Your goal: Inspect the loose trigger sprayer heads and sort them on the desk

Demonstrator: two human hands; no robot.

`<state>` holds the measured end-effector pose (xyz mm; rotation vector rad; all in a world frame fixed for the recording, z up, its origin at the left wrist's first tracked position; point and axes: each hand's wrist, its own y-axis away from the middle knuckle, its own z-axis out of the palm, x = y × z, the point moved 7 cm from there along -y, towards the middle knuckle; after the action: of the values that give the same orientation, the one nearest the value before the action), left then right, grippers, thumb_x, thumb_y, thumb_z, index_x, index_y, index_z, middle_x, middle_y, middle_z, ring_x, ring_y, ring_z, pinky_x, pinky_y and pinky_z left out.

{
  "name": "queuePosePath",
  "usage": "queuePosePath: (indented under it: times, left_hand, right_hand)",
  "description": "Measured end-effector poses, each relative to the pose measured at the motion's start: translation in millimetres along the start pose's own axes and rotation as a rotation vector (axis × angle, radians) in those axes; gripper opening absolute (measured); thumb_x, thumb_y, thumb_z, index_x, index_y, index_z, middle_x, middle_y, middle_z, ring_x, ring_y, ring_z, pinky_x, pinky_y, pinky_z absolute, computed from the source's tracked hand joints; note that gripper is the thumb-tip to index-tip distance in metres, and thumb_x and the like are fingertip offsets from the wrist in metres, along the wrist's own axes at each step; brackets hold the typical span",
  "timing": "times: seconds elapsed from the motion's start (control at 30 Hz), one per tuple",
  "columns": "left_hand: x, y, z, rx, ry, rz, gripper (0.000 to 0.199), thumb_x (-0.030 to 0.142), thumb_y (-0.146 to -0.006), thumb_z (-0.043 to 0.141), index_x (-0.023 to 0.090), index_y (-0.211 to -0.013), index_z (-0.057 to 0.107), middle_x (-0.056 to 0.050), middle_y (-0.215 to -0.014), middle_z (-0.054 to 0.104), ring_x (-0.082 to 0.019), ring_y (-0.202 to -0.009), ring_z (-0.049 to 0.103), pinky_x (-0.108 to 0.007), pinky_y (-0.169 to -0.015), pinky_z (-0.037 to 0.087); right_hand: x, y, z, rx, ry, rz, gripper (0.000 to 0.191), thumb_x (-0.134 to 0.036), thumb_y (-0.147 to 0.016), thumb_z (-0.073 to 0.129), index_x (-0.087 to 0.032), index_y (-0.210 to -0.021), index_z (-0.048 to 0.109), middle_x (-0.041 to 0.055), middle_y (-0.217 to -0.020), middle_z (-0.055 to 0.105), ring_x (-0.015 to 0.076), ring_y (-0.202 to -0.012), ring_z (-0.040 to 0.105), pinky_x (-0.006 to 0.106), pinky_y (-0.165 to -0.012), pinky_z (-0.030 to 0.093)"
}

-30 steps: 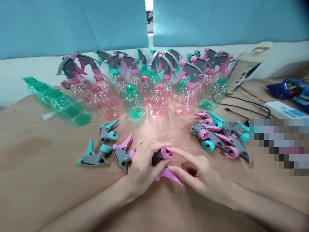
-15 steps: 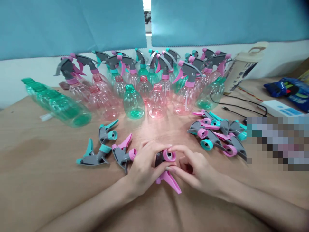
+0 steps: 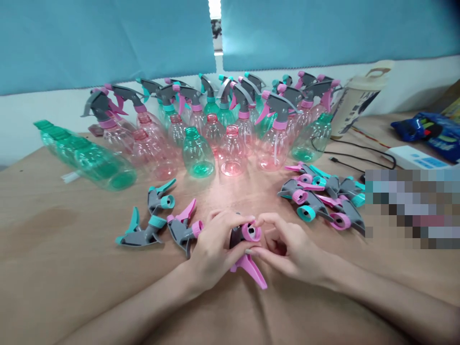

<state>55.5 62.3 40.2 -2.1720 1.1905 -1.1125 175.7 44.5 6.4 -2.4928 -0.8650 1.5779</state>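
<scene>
Head camera: a gray-and-pink spray head sits between a worker's two hands, low and central over the near part of the table. The left hand has its fingers wrapped around the body, thumb across the front; the right hand pinches the pink collar between thumb and forefinger, barely parted beyond its width, though how hard they press cannot be told. Judging by its look, the piece is light, stiff molded plastic, smooth enough to slip, sturdy at the body but apt to flex at the pink trigger, which points toward the worker. The gray body seems the sounder hold, leaving the ribbed collar free to turn. Loose spray heads lie left and right of the hands; behind them stand clear green bottles and pink bottles, some capped with sprayers, others open-necked.
</scene>
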Motion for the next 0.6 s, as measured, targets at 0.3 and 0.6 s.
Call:
queuePosePath:
  times: [0.3, 0.6]
  left_hand:
    - [8.4, 2.5, 3.7, -0.026, 0.045, 0.057, 0.022, 0.026, -0.086, 0.06, 0.018, -0.105, 0.051, -0.002, -0.086, 0.067, -0.015, -0.079, 0.061, -0.03, -0.079, 0.044]
    - [3.9, 4.5, 8.7, -0.073, 0.087, -0.027, 0.034, 0.02, -0.078, 0.07, 0.021, -0.106, 0.051, 0.0, -0.089, 0.066, -0.015, -0.081, 0.062, -0.027, -0.076, 0.047]
  right_hand:
    - [-4.2, -3.5, -5.6, -0.066, -0.057, 0.029, 0.02, -0.023, -0.084, 0.059, -0.017, -0.099, 0.047, -0.0112, -0.054, 0.035, 0.0048, -0.043, 0.033, 0.018, -0.041, 0.023]
    - [-10.0, -6.6, -21.5, -0.142, 0.111, 0.018, 0.015, -0.02, -0.089, 0.045, -0.016, -0.094, 0.058, -0.0055, -0.057, 0.047, 0.0081, -0.05, 0.044, 0.021, -0.05, 0.032]
